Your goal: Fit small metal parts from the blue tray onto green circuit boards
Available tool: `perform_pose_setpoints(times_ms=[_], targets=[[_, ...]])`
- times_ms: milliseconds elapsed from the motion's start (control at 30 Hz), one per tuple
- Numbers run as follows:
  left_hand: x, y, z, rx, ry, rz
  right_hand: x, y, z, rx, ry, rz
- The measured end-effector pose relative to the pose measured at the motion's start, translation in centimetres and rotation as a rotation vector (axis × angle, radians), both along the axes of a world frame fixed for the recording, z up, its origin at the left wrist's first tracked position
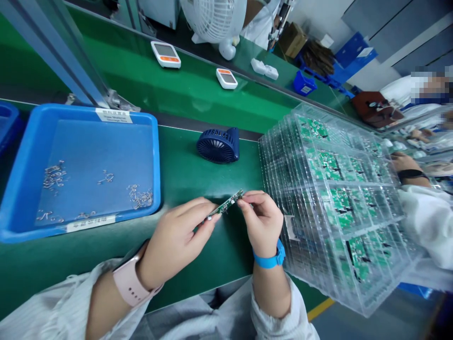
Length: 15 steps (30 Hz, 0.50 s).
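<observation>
A small green circuit board [227,204] is held tilted above the green bench, between my two hands. My left hand [182,236] pinches its near left end between thumb and fingers. At the far right end, the thumb and fingertips of my right hand [264,218] close on the board's edge; whether a small part is also between them I cannot make out. To the left lies a blue tray [155,156] with scattered small bent metal pieces [54,175] in separate groups. On the right stands a stack of clear plastic trays [300,208] with green circuit boards [341,208] in its top compartments.
A dark blue small fan [218,145] lies beyond my hands. Two white-and-orange meters [166,55] sit on the raised shelf, with a white fan [214,19] behind. A metal post [60,52] rises at the left. A co-worker's hand [406,165] is beside the tray stack.
</observation>
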State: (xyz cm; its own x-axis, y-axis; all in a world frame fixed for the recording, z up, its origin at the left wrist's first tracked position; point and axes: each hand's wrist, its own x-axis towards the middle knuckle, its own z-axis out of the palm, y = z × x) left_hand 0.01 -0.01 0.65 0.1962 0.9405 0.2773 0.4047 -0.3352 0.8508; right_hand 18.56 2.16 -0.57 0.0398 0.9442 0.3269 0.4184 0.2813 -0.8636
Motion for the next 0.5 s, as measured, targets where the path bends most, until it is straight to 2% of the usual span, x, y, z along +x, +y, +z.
perform_pose_setpoints(times_ms=[133, 267, 367, 433, 500], targets=[[0.0, 0.1, -0.2, -0.035, -0.067, 0.009, 0.0, 0.2, 0.1, -0.048, 0.112, -0.028], [0.2, 0.2, -0.2, -0.075, -0.175, -0.005, 0.6, 0.7, -0.3, -0.130, 0.276, 0.128], [0.4, 0.4, -0.1, -0.171, -0.262, 0.076, 1.0, 1.0, -0.8, -0.143, 0.321, 0.211], [0.3, 0.7, -0.2, -0.275, -0.380, 0.134, 0.8, 0.8, -0.5, -0.103, 0.303, 0.179], [0.0, 1.1, -0.6, -0.398, -0.526, 0.174, -0.2, 0.4, 0.7, 0.020, 0.228, 0.062]])
